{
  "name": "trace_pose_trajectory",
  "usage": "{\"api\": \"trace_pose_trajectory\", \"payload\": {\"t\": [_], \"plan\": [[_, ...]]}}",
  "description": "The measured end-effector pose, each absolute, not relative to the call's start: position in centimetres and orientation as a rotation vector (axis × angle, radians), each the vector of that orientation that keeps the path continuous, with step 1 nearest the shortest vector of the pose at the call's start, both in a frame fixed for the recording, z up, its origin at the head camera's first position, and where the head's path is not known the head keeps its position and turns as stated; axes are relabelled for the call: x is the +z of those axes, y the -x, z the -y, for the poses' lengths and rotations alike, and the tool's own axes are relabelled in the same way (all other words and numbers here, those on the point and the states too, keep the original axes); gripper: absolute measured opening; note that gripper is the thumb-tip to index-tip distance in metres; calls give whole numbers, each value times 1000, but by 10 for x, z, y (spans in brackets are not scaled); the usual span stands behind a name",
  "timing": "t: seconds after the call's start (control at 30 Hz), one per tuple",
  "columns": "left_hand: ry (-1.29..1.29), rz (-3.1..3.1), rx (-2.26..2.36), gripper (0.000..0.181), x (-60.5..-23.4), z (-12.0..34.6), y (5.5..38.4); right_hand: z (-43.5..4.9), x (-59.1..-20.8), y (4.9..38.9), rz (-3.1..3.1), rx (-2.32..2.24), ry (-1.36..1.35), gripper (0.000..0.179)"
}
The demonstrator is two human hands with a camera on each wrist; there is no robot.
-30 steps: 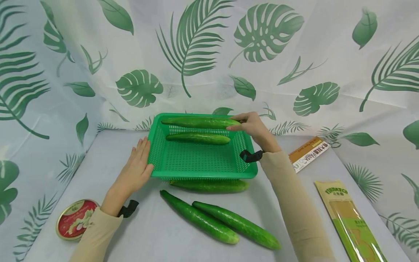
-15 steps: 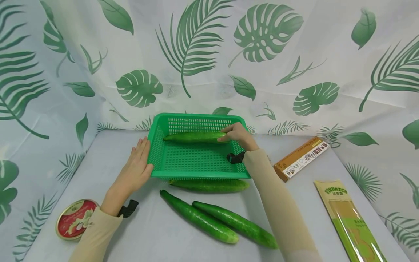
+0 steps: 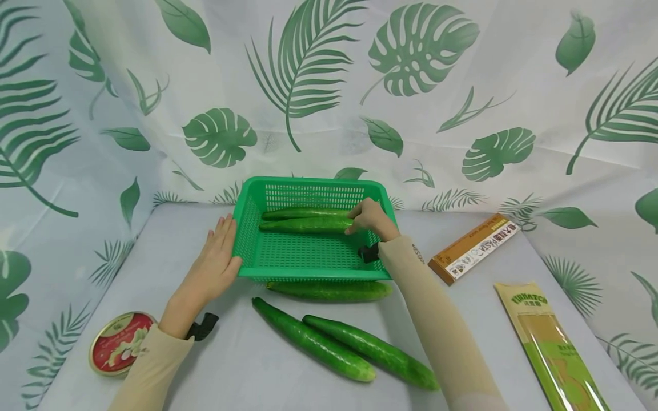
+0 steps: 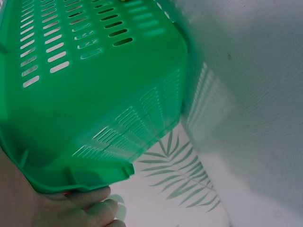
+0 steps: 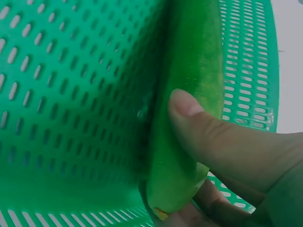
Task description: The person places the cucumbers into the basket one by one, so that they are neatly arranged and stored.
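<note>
A green perforated plastic basket [image 3: 313,274] stands mid-table with two cucumbers lying side by side along its far wall. My right hand [image 3: 372,220] reaches inside and grips the right end of the nearer cucumber [image 3: 303,225]. In the right wrist view the thumb lies along that cucumber [image 5: 189,71], with the other fingers curled around its far side. The second cucumber [image 3: 288,213] lies just behind. My left hand [image 3: 208,271] rests against the basket's left side with straight fingers; in the left wrist view its fingers [image 4: 97,208] sit at the basket rim [image 4: 90,182].
In front of the basket lie three more cucumbers: one [image 3: 329,291] right along its near side, two [image 3: 313,339] slanting nearer me. A round red tin [image 3: 120,345] is by my left sleeve. A pasta box [image 3: 475,248] and a pasta packet [image 3: 550,342] lie right.
My right hand has lowered a cucumber from above the basket's far rim down into the basket, beside the one lying there. The left hand has stayed at the basket's side.
</note>
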State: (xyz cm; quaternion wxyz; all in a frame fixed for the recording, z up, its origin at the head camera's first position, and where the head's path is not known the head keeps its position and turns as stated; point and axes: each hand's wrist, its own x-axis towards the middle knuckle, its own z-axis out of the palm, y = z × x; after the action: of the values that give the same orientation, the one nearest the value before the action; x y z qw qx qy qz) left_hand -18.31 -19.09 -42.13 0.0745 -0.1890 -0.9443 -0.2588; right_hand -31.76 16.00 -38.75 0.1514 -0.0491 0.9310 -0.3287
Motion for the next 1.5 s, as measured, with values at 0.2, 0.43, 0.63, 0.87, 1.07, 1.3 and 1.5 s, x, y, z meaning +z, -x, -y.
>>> {"api": "trace_pose_trajectory", "payload": {"t": [0.2,0.43,0.63,0.87,1.07,1.3,1.5], "plan": [[572,2830,-778,69,-420,190,183,-157,-391,320,-2724,-823,84,47],[566,2838,-785,70,-419,189,181,-156,-390,318,-2751,-811,62,42],[574,2837,-786,69,-417,188,180,-160,-377,312,-2738,-1065,94,40],[563,2860,-804,68,-415,189,179,-162,-337,296,-2755,-1226,226,37],[558,2855,-805,69,-417,190,181,-166,-305,272,-2824,-1225,402,35],[566,2844,-811,69,-417,190,181,-182,-278,237,-2895,-1244,607,33],[563,2853,-811,69,-417,190,181,-202,-265,201,-2944,-1228,690,27]]}}
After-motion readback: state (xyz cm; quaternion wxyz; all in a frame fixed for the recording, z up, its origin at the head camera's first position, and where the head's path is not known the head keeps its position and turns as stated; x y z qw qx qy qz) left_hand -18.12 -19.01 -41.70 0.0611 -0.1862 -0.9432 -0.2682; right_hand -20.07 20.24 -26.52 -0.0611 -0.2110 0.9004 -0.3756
